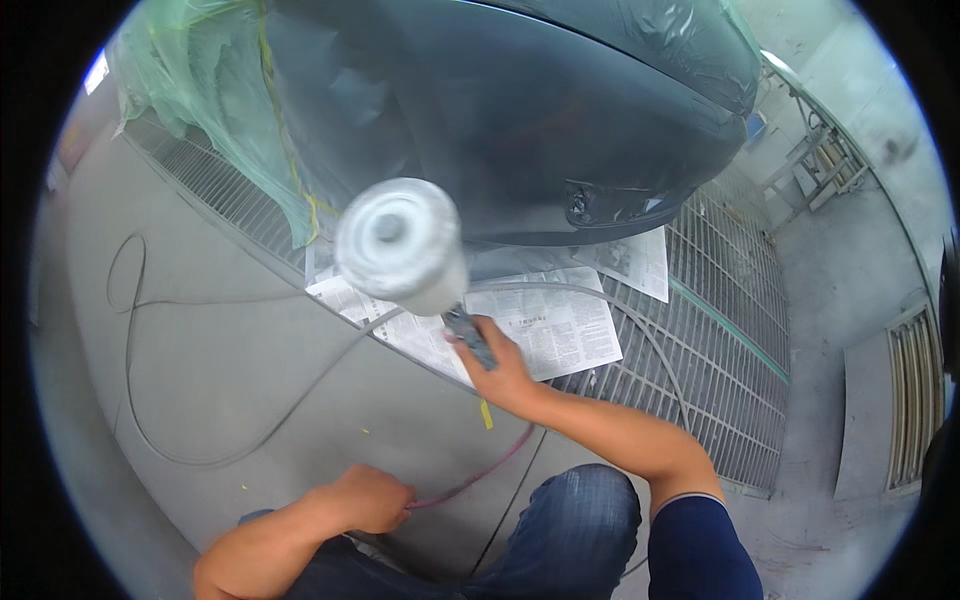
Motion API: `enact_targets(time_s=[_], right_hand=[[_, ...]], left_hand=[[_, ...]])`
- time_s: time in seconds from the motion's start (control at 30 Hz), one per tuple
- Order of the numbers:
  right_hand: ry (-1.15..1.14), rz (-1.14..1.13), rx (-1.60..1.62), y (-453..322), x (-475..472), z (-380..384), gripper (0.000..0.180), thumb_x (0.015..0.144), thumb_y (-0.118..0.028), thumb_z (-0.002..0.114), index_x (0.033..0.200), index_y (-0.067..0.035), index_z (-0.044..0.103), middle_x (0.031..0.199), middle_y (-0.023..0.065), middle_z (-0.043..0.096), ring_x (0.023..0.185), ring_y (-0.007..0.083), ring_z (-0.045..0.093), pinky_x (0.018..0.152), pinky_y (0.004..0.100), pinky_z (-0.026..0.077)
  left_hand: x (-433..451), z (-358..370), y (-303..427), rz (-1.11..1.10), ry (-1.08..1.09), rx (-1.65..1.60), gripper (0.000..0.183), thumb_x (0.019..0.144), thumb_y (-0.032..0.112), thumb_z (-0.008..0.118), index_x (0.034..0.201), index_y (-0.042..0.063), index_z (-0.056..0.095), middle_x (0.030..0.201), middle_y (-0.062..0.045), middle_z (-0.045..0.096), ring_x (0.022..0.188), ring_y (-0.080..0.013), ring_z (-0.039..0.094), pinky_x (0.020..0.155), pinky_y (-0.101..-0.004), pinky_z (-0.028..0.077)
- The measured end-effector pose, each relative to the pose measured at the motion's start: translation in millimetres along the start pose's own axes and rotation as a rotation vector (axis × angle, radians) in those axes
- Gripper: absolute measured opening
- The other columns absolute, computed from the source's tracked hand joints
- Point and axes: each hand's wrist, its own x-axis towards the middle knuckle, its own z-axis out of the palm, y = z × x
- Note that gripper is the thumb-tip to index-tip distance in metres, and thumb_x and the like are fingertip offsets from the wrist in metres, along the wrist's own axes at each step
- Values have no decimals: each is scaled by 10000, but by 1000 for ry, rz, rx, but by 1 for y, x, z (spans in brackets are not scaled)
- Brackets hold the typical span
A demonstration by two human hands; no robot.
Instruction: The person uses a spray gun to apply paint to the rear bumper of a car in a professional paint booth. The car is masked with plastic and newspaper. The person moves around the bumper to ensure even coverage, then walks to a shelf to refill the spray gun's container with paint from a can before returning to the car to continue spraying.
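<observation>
My right hand is closed around the grip of a gravity-feed paint spray gun. The gun's white cup points up towards me and hides its nozzle. Beyond the cup stands a dark car bumper and body panel, with a recess covered in dark film low on its right. My left hand, low in the view, is closed on a reddish air hose. That hose runs up towards my right forearm.
Green masking film drapes the car's left side. Newspaper sheets lie under the bumper on a metal floor grate. A grey hose loops across the floor at left. A slatted panel leans at right.
</observation>
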Motion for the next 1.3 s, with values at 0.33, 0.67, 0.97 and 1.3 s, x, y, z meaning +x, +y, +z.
enact_targets(time_s=[0.33, 0.67, 0.97, 1.3], right_hand=[[92, -46, 41, -54, 83, 102, 338, 942, -227, 612, 1207, -46, 503, 1061, 198, 647, 967, 407, 635, 796, 448, 497], [154, 308, 261, 38, -30, -71, 175, 997, -204, 580, 1098, -63, 599, 836, -26, 554, 728, 47, 493, 634, 243, 428], [535, 320, 52, 98, -90, -247, 180, 1004, -223, 566, 1094, -67, 558, 748, -40, 520, 575, 47, 456, 498, 226, 374], [430, 331, 81, 43, -66, -203, 182, 994, -171, 584, 1136, -57, 571, 799, -49, 534, 653, 34, 462, 565, 211, 386]], left_hand=[[-27, 10, -68, -70, 140, -130, 284, 871, 358, 577, 912, 87, 653, 774, -163, 665, 774, -394, 640, 686, -509, 483], [-3, 2, -31, 9, 129, -113, 238, 878, 327, 592, 957, 111, 652, 778, -145, 666, 770, -375, 643, 664, -502, 484], [41, -9, 28, 101, 368, -164, 217, 913, 288, 584, 1037, 122, 649, 876, -112, 680, 833, -344, 659, 680, -483, 509], [46, 0, 3, 36, 111, -54, 250, 912, 319, 567, 1044, 125, 652, 872, -114, 682, 852, -350, 659, 715, -488, 510]])
